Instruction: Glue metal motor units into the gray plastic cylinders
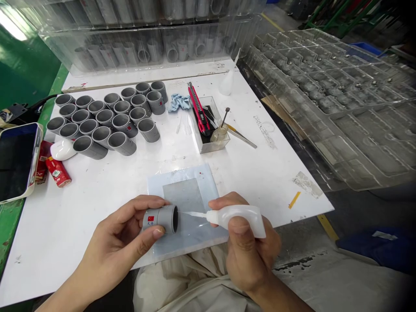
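My left hand (pixel 125 240) grips a short grey plastic tube (pixel 160 218) with a small red label, its open end facing right. My right hand (pixel 250 247) holds a white squeeze bottle (pixel 238 216), and the bottle's thin nozzle points into the tube's opening. Both are held over a pale translucent mat (pixel 186 190) at the near edge of the white table (pixel 269 173). Several more grey tubes (pixel 107 117) lie packed together at the table's back left.
A clear box (pixel 208 125) holds a red utility knife and a small jar with a stick. Nearby lie a blue cloth (pixel 178 102) and a second white bottle (pixel 227 80). A phone (pixel 16 160), a red lighter and a white case lie at left. Clear plastic trays (pixel 341 99) spread at right.
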{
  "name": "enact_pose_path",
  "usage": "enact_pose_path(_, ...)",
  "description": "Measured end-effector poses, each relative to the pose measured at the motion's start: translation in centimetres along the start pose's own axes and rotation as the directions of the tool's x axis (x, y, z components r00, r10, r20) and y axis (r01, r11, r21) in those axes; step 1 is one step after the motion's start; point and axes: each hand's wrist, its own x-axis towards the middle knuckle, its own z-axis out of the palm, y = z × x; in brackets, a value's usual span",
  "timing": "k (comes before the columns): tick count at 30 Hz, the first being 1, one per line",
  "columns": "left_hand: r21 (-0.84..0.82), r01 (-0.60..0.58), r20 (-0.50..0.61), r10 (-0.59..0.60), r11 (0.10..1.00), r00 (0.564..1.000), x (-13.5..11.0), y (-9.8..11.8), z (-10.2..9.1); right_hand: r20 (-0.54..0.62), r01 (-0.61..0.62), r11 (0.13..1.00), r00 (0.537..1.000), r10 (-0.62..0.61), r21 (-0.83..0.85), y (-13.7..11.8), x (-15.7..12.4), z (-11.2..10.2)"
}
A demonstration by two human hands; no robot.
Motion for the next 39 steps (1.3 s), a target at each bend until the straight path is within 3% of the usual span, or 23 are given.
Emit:
enact_pose_path(13,-0.006,-0.007,0.009,0.007,1.000,1.000,0.1,0.1,0.1,0.047,-0.007,1.000,0.999,0.005,0.026,-0.5,0.4,-0.2)
enact_pose_path(22,0.053,-0.047,0.016,0.046,0.997,0.999,0.1,-0.2,-0.3,0.083,-0.116,0.988,0.991,0.107,0.103,-1.0,0.7,-0.4)
enact_pose_path(27,0.120,-0.111,0.075,0.103,0.986,0.992,0.2,-0.8,-0.8,-0.030,-0.153,0.978,0.987,0.158,0.139,-1.7,1.3,-0.4)
enact_pose_path(30,0.049,-0.040,0.032,0.038,0.998,0.999,0.0,-0.9,-0.8,-0.113,-0.128,0.984,0.983,0.142,0.128,-1.7,1.3,-0.5)
enact_pose_path(33,0.004,0.042,-0.011,-0.042,0.999,0.999,-0.3,-0.8,-0.5,-0.116,-0.114,0.988,0.985,0.126,0.106,-1.5,1.3,-0.4)
enact_pose_path(39,-0.044,-0.084,0.060,0.087,0.995,0.994,-0.1,-0.9,-0.3,-0.068,-0.093,0.991,0.993,0.100,0.098,-0.9,1.1,0.0)
